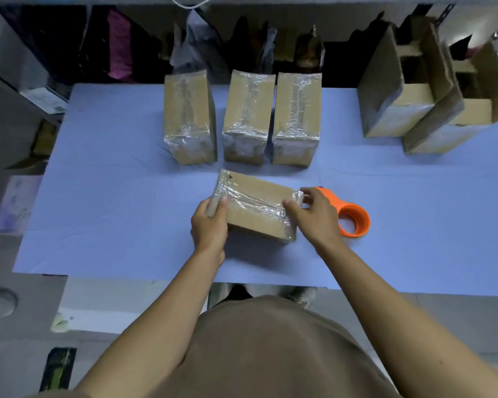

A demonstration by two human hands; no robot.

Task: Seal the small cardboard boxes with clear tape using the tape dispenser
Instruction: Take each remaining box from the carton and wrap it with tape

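— What did the place look like?

— A cluttered storeroom, dark shelves of clothing and bags at the back, and in front of the person a table covered in pale blue. Three taped boxes stood in a row at its far edge, each with clear tape run along its top and wrapped over the near end.

— And the one in hand?

— A fourth small box lay near the middle of the table, just in front of that row. Clear tape already ran along its top and down both ends. The left hand gripped the left end, thumb on top and fingers curled round the side. The right hand held the right end, thumb and fingers pressing on the taped corner.

— Smoothing it down?

— I judged so: the last pressing of the tape, not a fresh strip. The orange tape dispenser lay on the table just beside the right hand, held by neither.

— So how much was left?

— Two open boxes stood at the far right, flaps up, no tape on their tops. Three looked done, the fourth nearly, and those two apparently remained.
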